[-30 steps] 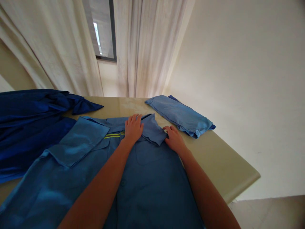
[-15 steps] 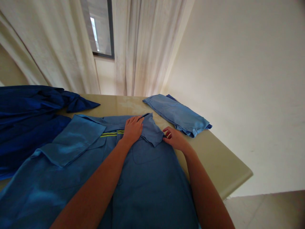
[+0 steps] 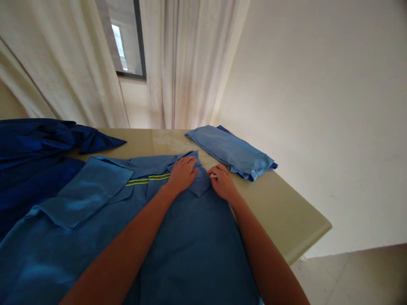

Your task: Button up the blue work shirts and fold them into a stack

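A blue work shirt (image 3: 190, 245) with a yellow-green stripe (image 3: 148, 180) lies spread on the beige table (image 3: 286, 216). My left hand (image 3: 182, 173) lies flat, fingers stretched out, on the shirt's collar (image 3: 200, 186). Just right of it, my right hand (image 3: 222, 183) has its fingers curled in a pinch on the collar's right edge. One sleeve (image 3: 85, 192) is folded across the shirt's left side.
A folded light-blue garment (image 3: 230, 150) lies on the table behind my right hand. Dark blue clothes (image 3: 34, 156) are heaped at the left. White curtains (image 3: 178, 63) and a window (image 3: 122, 38) stand behind the table; its right edge drops to the floor (image 3: 356, 275).
My right hand has moved left, drawing the collar's edge in toward my left hand, so the collar flap now looks narrower. The view has shifted slightly.
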Action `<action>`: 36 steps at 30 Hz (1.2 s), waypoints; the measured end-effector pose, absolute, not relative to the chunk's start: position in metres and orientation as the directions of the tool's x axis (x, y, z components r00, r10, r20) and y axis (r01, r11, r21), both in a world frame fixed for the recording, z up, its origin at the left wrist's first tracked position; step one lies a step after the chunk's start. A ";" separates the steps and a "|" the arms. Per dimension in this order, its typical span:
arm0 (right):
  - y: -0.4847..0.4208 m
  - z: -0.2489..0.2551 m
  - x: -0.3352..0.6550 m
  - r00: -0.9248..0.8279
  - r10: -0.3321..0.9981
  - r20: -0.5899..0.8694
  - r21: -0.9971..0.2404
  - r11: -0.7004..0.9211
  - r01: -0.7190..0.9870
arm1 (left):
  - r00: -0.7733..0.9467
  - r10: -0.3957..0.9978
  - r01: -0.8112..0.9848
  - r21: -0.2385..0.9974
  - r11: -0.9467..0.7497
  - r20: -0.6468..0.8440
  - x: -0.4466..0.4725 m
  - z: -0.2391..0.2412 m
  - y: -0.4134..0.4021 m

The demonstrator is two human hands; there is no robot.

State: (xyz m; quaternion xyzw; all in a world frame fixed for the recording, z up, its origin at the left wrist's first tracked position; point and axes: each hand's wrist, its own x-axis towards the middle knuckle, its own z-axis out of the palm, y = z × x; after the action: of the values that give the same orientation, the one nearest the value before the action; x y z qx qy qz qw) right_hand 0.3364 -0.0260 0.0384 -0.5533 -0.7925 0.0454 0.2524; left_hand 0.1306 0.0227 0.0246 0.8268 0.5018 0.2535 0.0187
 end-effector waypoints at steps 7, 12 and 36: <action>-0.032 0.035 0.319 -0.347 0.918 0.191 -0.298 0.391 0.871 | 0.266 0.945 0.914 0.263 -0.309 0.189 0.133 0.037 0.086; -0.029 0.039 0.318 -0.295 0.943 0.157 -0.253 0.327 0.911 | 0.112 0.993 0.953 0.277 -0.120 0.045 0.129 0.032 0.105; -0.041 0.011 0.281 -0.231 0.966 0.114 -0.292 0.255 0.922 | 0.340 0.877 0.801 0.385 -0.459 0.339 0.172 0.010 0.125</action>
State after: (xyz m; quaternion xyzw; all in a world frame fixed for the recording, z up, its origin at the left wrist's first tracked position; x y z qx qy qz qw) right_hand 0.2810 -0.0409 0.0106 -0.6050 -0.7803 0.0813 0.1362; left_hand 0.1719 0.1250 0.0101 0.8150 0.5147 0.2553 0.0749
